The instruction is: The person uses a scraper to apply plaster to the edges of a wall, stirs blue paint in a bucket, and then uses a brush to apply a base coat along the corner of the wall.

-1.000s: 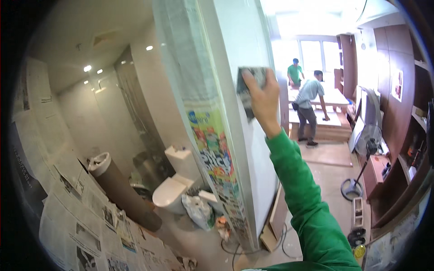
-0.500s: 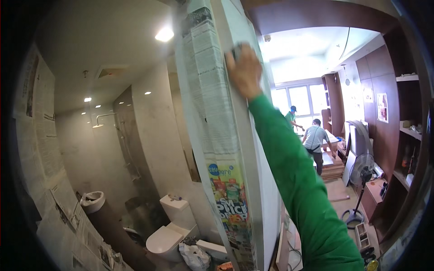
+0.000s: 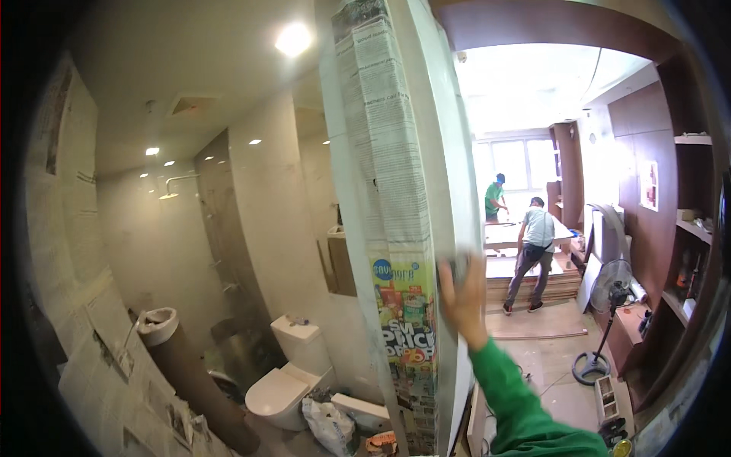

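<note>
The white wall (image 3: 459, 179) stands upright, its neighbouring face covered by newspaper (image 3: 384, 167), presumably as shielding. The left hand is out of view; the right hand (image 3: 465, 306), blurred, appears to clasp, thumb opposite fingers, a dark pad (image 3: 458, 267) against the wall's edge, likely for even pressure.

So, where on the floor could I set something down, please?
Bare floor tiles show beyond the green sleeve, bordered by the flat wooden board on the far side and the fan base on the right. It is crowded nearer than that base, at the open box, and beside the toilet, at the plastic bag.
</note>
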Demonstrator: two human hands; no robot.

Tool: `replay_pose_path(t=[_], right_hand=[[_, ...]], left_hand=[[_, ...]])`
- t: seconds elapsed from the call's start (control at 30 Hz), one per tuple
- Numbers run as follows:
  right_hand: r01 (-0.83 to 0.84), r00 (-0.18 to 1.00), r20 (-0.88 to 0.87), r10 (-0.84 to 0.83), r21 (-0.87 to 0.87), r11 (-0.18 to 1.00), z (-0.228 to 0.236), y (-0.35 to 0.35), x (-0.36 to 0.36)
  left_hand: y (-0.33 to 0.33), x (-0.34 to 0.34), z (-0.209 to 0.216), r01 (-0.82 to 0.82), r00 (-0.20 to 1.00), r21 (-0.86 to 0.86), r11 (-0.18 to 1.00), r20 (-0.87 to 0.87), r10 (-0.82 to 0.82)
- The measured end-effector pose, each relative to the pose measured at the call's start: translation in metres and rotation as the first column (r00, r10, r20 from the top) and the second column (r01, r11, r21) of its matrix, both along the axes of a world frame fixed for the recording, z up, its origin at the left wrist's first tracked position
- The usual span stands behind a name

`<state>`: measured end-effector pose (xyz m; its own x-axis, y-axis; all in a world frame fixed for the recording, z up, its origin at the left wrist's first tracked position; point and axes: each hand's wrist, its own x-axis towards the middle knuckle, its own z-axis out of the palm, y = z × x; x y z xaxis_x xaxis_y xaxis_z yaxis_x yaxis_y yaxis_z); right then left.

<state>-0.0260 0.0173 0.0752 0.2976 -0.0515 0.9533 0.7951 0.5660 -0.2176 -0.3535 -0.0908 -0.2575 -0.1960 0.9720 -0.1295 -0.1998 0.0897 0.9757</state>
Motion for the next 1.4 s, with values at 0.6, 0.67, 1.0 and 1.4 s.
replay_pose_path(t=[0.6,0.67,1.0,1.4], right_hand=[[-0.476,-0.287,-0.925,0.247,-0.086,-0.875,-0.231,-0.113,-0.059],[-0.442,-0.201,-0.913,0.355,-0.238,-0.865,-0.236,-0.120,-0.058],[-0.582,-0.076,-0.922,0.380,-0.269,-0.768,-0.246,-0.144,-0.027],[-0.464,-0.228,-0.933,0.279,-0.148,-0.873,-0.222,-0.241,-0.117]], left_hand=[[-0.069,0.121,0.075,-0.355,0.928,0.528,0.771,0.103,0.357],[-0.089,0.138,0.075,-0.312,0.945,0.460,0.831,0.244,0.220],[-0.322,0.065,0.254,-0.340,-0.267,0.935,0.105,-0.203,0.942],[-0.520,-0.071,0.395,-0.082,-0.910,0.994,0.078,-0.107,0.401]])
